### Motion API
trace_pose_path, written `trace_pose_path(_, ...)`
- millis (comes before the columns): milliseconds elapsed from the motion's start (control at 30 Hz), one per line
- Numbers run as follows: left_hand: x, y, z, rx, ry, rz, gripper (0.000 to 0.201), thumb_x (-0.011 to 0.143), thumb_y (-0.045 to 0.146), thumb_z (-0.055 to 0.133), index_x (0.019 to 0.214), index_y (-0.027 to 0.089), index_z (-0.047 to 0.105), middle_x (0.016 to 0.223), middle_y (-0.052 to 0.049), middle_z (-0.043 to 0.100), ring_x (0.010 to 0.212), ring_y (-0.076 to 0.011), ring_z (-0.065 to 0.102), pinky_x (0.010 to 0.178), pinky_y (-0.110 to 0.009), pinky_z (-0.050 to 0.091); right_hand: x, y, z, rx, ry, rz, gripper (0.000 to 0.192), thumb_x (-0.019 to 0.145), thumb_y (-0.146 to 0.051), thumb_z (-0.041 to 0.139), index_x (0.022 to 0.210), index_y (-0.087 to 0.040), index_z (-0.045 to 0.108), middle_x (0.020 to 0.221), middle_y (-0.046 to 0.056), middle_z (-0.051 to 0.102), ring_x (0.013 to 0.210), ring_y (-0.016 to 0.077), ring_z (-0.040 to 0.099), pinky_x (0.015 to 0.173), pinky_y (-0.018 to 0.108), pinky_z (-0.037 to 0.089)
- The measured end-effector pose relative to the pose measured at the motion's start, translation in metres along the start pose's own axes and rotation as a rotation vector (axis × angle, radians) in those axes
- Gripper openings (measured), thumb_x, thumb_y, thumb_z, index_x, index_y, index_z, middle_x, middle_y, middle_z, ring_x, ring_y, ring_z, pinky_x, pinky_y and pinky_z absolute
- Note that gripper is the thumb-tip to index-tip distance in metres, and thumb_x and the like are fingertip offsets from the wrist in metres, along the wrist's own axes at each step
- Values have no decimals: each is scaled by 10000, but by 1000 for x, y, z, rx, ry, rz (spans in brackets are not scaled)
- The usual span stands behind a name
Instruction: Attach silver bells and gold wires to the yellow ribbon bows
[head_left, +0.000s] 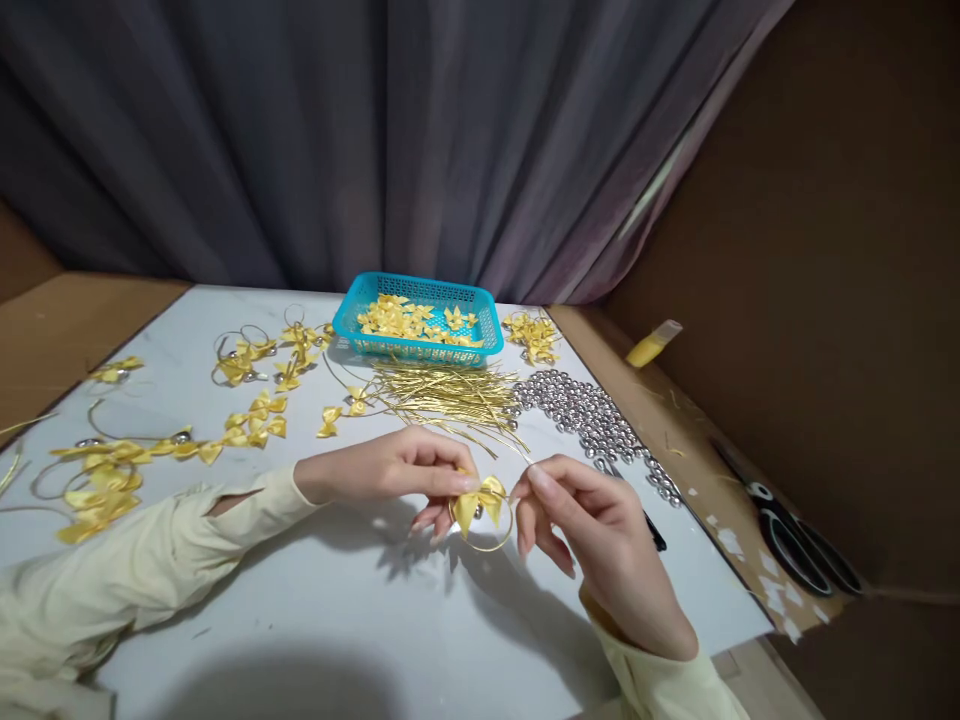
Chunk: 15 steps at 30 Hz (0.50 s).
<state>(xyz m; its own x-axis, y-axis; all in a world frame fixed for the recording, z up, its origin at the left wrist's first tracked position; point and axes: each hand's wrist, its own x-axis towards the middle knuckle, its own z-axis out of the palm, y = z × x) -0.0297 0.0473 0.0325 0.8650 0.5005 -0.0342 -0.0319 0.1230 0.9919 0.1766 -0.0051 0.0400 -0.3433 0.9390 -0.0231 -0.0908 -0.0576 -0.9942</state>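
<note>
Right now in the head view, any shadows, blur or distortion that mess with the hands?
Head view: dim, light from the front; both hands cast soft shadows toward the camera on the white sheet, with a large dark shadow at the bottom edge. Edges bow from the wide lens. Left hand, right hand and yellow bow are reasonably sharp; no glare.

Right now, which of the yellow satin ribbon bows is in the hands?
The yellow satin bow with a gold wire loop, pinched between left hand and right hand; the others lie loose.
</note>
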Motion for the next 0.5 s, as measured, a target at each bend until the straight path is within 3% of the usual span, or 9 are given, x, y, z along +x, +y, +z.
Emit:
trace_pose_path(133, -1, -2, 0, 18, -23, -5, 207, 904, 260, 466, 772, 127, 554, 561, 3, 603, 445, -59, 501, 482, -162, 417, -1, -2, 1, -227, -11, -108, 224, 896, -286, 484, 759, -156, 605, 509, -15, 575, 385, 41, 368, 368, 168, 275)
trace_pose_path(367, 0, -1, 1, 15, -1, -16, 216, 903, 241, 464, 740, 123, 545, 565, 3, 599, 449, -54, 493, 487, -163, 396, -12, 2, -3, -505, 39, -450, 171, 879, -123, 477, 843, -197, 627, 552, -28, 584, 468, 65, 505, 494, 198, 411)
trace_pose_path(500, 0, -1, 1, 35, -7, -22, 216, 901, 243, 462, 736, 126, 537, 562, 2, 602, 439, -54, 483, 475, -166, 386, -15, 1, -6, -641, -82, -597, 167, 831, -67, 502, 853, -174, 629, 567, -12, 598, 504, 97, 560, 521, 236, 439)
